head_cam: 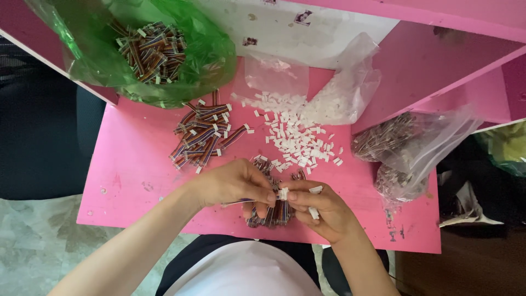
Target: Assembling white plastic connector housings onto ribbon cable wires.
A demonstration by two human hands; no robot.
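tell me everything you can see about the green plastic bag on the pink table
The green plastic bag is thin, translucent and crinkled, with glossy folds. It sits at the far left corner of the pink table, partly overhanging the edge, its mouth spread wide open. Inside lies a heap of short multicoloured wire bundles with small white ends. A second pile of similar bundles lies on the table just below the bag's lower edge; whether they touch it is unclear. Neither hand touches the bag.

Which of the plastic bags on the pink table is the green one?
The green bag at the far left corner, open and holding striped wire bundles. The other two bags are clear.
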